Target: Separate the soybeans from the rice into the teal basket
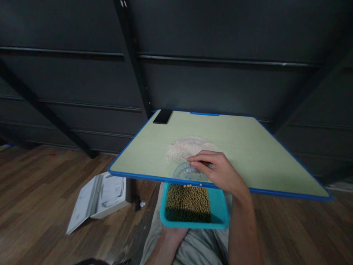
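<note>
My right hand (212,167) is over the near edge of a small table (248,147), its thumb and fingers pinched on a clear protractor (182,171) lying at the tabletop. Just beyond the protractor lies a spread heap of pale grains, like rice (187,145). A few yellow beans (190,185) are at the table's rim, above a turquoise tray (219,209) filled largely with soybeans (190,202). My left hand (175,233) reaches under the tray's near side and holds it from below, its fingers hidden by the tray.
A black phone (163,116) lies at the table's far left corner. On the wooden floor (41,184) to the left is an opened white box (110,193), with a small dark object (137,203) beside it. A dark panelled wall (220,84) stands behind the table.
</note>
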The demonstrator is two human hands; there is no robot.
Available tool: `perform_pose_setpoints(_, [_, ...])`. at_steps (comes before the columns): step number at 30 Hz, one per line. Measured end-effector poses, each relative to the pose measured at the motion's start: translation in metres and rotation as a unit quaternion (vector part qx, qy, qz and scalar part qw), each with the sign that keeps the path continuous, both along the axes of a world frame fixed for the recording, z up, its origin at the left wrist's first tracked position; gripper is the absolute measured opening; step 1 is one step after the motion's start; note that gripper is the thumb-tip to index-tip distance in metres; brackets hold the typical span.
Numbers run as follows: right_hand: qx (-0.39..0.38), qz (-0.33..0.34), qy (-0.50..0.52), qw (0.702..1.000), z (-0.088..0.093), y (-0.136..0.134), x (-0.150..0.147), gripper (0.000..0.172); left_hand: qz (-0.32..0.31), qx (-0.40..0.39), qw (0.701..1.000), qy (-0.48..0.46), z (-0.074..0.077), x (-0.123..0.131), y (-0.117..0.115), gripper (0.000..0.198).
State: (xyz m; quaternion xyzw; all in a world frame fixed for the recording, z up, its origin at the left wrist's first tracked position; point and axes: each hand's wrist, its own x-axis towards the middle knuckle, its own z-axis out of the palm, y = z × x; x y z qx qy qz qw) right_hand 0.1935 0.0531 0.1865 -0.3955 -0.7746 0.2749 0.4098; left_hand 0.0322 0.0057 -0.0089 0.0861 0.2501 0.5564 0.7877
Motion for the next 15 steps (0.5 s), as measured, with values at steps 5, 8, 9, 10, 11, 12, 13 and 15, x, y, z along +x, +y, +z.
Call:
perform_pose_setpoints(5, [-0.002, -0.004, 0.001, 1.0, 0.0, 0.0, 0.002, 0.019, 0.009, -0.017, 1.0, -0.004, 0.009, -0.001, 0.0, 0.045])
perform_pose_setpoints(8, [0.008, -0.019, -0.003, 1.0, 0.002, -0.001, 0.006, 0.019, 0.001, -0.038, 0.999, -0.002, 0.015, -0.003, -0.002, 0.051])
perform_pose_setpoints(9, [0.012, -0.027, -0.003, 1.0, 0.002, -0.002, 0.008, 0.019, 0.001, -0.049, 0.999, 0.001, 0.017, -0.004, -0.002, 0.052])
perform_pose_setpoints(10, [0.018, -0.035, -0.001, 0.999, 0.003, -0.003, 0.011, 0.019, 0.001, -0.06, 0.998, 0.007, 0.019, -0.004, -0.003, 0.053])
perform_pose_setpoints(11, [0.025, -0.045, 0.003, 0.999, 0.003, -0.004, 0.014, 0.019, 0.003, -0.072, 0.997, 0.015, 0.022, -0.005, -0.004, 0.054])
perform_pose_setpoints(12, [0.033, -0.061, 0.009, 0.998, 0.003, -0.005, 0.018, 0.019, 0.004, -0.08, 0.996, 0.024, 0.024, -0.005, -0.004, 0.055])
perform_pose_setpoints(13, [0.04, -0.081, 0.018, 0.996, 0.003, -0.006, 0.022, 0.019, 0.006, -0.086, 0.996, 0.033, 0.027, -0.005, -0.005, 0.055])
perform_pose_setpoints(15, [0.048, -0.137, 0.048, 0.988, 0.001, -0.007, 0.033, 0.021, 0.002, -0.086, 0.995, 0.048, 0.029, -0.005, -0.006, 0.052])
